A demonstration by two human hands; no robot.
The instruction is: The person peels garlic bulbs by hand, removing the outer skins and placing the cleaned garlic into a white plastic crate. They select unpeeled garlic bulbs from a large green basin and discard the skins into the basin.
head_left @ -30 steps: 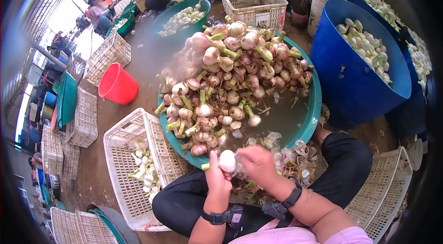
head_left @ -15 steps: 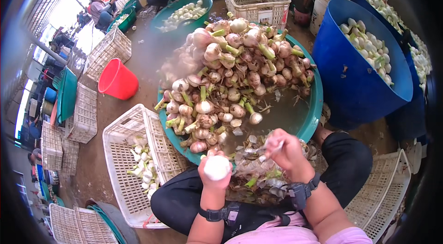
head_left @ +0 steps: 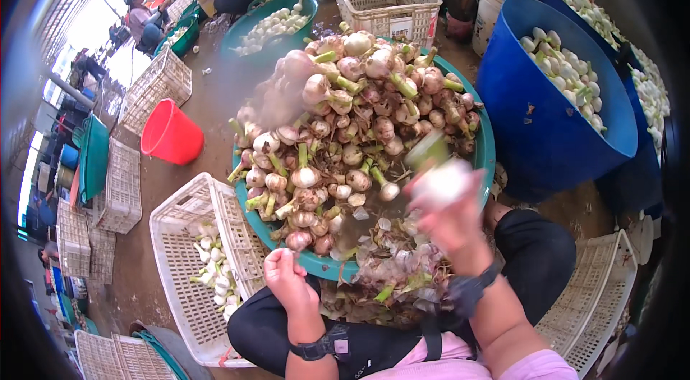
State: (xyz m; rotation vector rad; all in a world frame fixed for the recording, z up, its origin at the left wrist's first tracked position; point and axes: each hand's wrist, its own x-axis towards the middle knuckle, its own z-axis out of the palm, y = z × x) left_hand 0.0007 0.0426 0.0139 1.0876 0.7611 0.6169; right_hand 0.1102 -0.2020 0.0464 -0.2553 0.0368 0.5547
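Garlic bulb point(head_left: 440, 184), white and blurred, is gripped in the right hand point(head_left: 456, 223), right of the frame's centre, above the green tub point(head_left: 489, 157) heaped with earthy garlic. At lower centre, the left hand point(head_left: 291, 281) has thumb and fingers pressed together; I can't tell whether it pinches anything. White bulbs point(head_left: 218, 276) lie in the crate point(head_left: 244, 250) at lower left.

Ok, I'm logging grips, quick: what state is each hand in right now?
Left hand: closed, near the green tub; whether it pinches anything cannot be told.
Right hand: closed, holding a white garlic bulb, blurred.
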